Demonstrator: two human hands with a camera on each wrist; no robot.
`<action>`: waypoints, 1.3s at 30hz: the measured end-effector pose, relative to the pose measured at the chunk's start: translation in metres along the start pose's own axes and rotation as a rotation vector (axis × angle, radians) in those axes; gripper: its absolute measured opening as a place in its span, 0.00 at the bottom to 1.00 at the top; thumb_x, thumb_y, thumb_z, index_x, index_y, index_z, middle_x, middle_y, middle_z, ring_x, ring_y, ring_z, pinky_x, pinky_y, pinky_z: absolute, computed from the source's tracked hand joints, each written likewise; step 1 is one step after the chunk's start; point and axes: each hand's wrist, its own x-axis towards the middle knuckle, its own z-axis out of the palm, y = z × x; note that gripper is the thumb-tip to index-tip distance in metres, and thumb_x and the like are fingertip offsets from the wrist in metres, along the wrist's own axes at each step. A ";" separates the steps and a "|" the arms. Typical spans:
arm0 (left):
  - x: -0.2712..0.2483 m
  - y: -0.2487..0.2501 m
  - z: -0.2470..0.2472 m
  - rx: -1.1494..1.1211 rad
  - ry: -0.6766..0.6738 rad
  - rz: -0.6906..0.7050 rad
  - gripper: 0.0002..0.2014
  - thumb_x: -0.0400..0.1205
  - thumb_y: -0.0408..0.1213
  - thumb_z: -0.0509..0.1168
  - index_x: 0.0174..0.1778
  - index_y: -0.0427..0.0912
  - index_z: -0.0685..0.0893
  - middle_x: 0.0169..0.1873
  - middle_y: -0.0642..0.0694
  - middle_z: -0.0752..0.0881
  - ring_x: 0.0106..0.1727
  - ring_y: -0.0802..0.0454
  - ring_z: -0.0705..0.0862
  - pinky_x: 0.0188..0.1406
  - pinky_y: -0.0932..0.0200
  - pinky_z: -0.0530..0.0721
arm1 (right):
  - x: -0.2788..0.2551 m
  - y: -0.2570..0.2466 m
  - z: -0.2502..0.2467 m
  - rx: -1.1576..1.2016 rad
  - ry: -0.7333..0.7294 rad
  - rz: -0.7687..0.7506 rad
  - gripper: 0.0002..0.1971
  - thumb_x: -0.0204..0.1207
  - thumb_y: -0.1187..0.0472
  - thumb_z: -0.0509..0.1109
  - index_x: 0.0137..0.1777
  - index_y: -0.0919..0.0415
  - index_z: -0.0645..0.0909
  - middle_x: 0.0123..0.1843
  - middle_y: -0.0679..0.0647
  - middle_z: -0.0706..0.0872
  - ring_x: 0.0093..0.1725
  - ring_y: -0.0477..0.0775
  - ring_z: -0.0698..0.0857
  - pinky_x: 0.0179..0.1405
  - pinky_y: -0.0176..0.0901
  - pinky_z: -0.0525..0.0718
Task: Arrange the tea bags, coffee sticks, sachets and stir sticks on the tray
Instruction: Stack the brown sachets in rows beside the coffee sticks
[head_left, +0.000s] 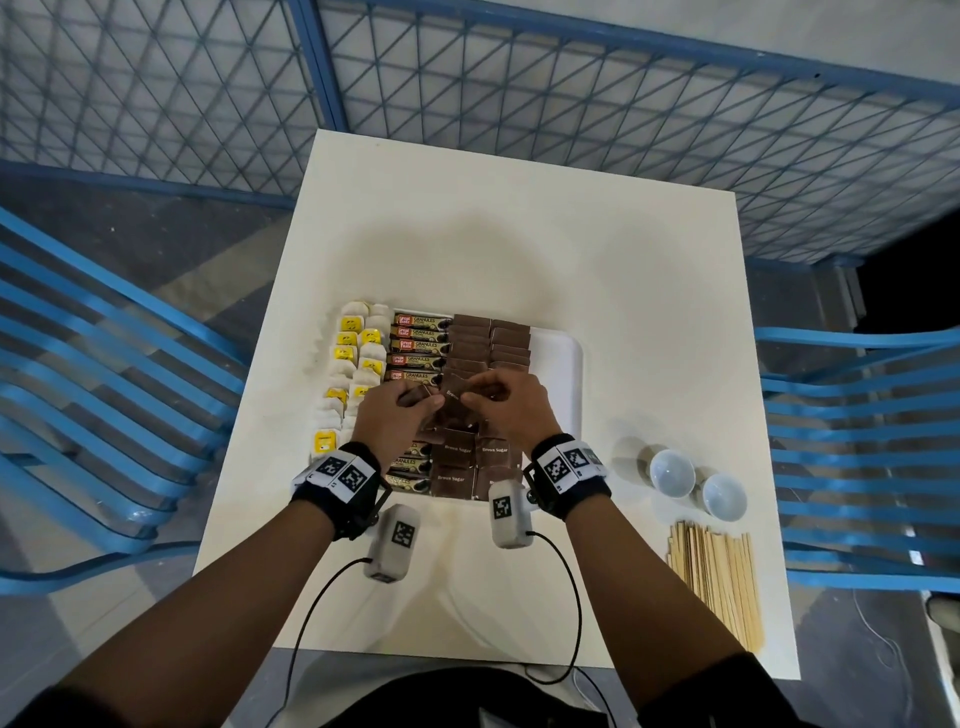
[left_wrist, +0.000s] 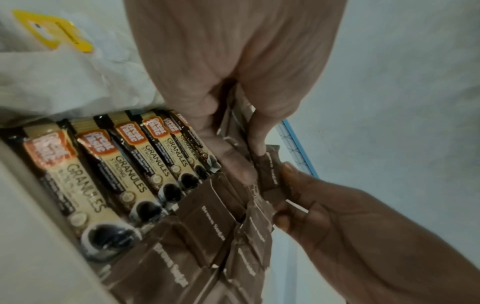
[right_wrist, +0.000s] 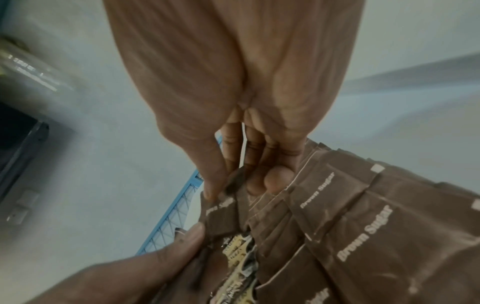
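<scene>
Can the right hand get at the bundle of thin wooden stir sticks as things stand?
Probably not yet: the right hand pinches a brown sugar sachet. Otherwise the way looks free; the wooden stir sticks lie uncovered on the white table, on its own side.

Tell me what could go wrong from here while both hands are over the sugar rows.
1. The left hand holds a bunch of brown sugar sachets while the right hand pinches one; a loose grip could scatter them.
2. The hands work just above the laid sachets and coffee sticks, so a brush may skew those rows.
3. The stir sticks are still off the tray, whose only bare part is narrow.
</scene>
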 end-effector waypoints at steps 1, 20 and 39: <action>0.001 -0.001 0.000 -0.006 0.015 -0.008 0.05 0.82 0.26 0.73 0.41 0.36 0.86 0.39 0.39 0.89 0.38 0.46 0.92 0.39 0.42 0.94 | 0.000 0.001 0.001 -0.026 -0.002 0.008 0.09 0.73 0.59 0.81 0.52 0.51 0.89 0.43 0.40 0.89 0.44 0.38 0.87 0.47 0.33 0.86; 0.019 -0.017 0.002 0.709 0.025 0.052 0.08 0.77 0.41 0.75 0.40 0.39 0.91 0.38 0.43 0.91 0.44 0.40 0.88 0.47 0.48 0.88 | 0.010 0.009 0.017 -0.324 0.049 0.027 0.06 0.75 0.59 0.80 0.50 0.55 0.92 0.45 0.49 0.91 0.44 0.44 0.86 0.42 0.28 0.78; 0.015 -0.014 0.000 0.674 0.042 0.102 0.12 0.79 0.45 0.76 0.37 0.40 0.87 0.36 0.46 0.88 0.42 0.44 0.86 0.45 0.54 0.82 | 0.002 0.025 0.012 -0.355 0.038 -0.010 0.12 0.70 0.58 0.82 0.52 0.50 0.86 0.46 0.46 0.84 0.47 0.48 0.83 0.50 0.46 0.87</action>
